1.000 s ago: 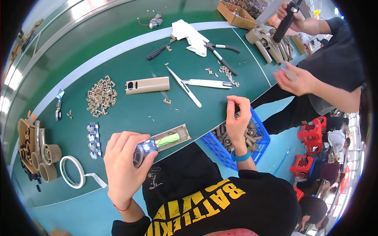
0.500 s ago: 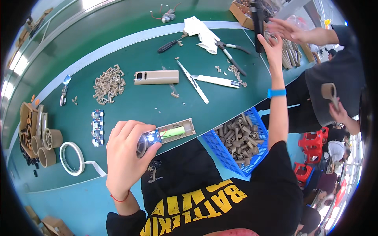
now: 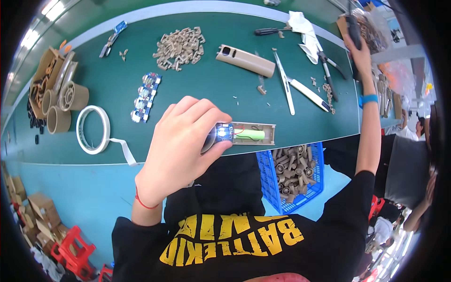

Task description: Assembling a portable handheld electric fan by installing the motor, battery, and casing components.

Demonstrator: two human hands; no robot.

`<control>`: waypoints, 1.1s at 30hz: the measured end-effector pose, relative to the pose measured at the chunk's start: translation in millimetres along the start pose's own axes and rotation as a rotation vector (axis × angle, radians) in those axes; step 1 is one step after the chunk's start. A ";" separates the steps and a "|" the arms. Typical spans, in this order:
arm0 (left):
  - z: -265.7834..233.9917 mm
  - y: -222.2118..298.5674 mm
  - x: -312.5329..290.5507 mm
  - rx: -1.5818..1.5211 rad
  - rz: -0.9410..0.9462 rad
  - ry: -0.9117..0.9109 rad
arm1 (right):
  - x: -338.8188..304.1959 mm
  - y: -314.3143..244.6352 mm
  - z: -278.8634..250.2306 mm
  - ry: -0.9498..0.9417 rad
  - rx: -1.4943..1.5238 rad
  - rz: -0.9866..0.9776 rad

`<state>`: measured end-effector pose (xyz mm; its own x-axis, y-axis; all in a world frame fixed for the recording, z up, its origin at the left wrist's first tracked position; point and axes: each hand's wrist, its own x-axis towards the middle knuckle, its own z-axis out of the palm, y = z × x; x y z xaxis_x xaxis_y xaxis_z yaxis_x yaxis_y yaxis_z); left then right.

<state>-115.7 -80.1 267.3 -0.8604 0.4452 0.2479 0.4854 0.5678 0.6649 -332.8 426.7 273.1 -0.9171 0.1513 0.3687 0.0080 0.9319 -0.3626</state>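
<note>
My left hand (image 3: 188, 141) pinches the round end of a beige half-shell housing (image 3: 268, 140) at the table's front edge. Inside the shell lie a lit blue circuit board (image 3: 224, 132), a light green battery cell (image 3: 249, 135) and thin red and black wires. Far out to the right, my right hand (image 3: 361, 54) is closed round an upright black electric screwdriver (image 3: 353, 29). A matching beige cover (image 3: 246, 61) rests on the table beyond the left hand.
On the green table are small beige clips (image 3: 180, 48), blue boards (image 3: 146, 97), a tape roll (image 3: 80, 129), tweezers (image 3: 284, 84), a white-handled knife (image 3: 307, 94) and pliers (image 3: 329, 75). A blue crate (image 3: 268, 181) of beige parts stands below the front edge. A co-worker (image 3: 408, 169) is at the right.
The view has swung, so the table's things sit further right. My right hand has wrapped round the screwdriver. The co-worker's hand that was beside it has drawn away. My left hand keeps its hold.
</note>
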 end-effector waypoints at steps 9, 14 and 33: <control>-2.2 0.7 -2.5 0.053 -0.044 -0.025 | -115.0 -191.1 -68.3 -0.326 1.661 -0.072; 4.7 0.6 -2.4 0.019 -0.054 0.011 | -178.9 -215.3 -12.2 -0.275 1.840 -0.288; 0.9 17.0 -1.4 0.160 -0.017 0.070 | -200.7 -246.3 -11.3 -0.120 2.035 -0.309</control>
<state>-106.1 -70.5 277.6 -0.8748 0.3881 0.2900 0.4842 0.6802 0.5504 -146.2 170.5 298.1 -0.8175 -0.0013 0.5759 -0.3998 -0.7185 -0.5691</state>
